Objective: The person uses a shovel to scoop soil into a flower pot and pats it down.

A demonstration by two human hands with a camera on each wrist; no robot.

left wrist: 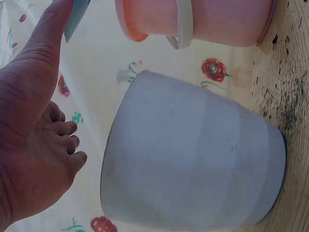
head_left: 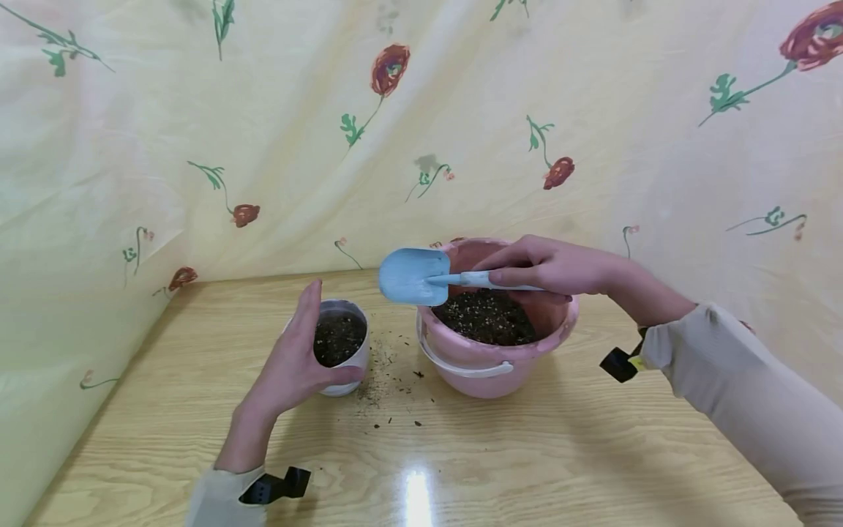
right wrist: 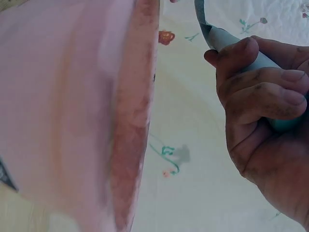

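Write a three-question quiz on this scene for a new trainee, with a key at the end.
1. Which hand holds the trowel?
A) left
B) right
C) both

2. True or false: the white handle of the bucket hangs down.

3. Fill the gap: dark ____ is scattered on the table between the pot and the bucket.

Key:
1. B: the right hand grips it.
2. True.
3. Soil.
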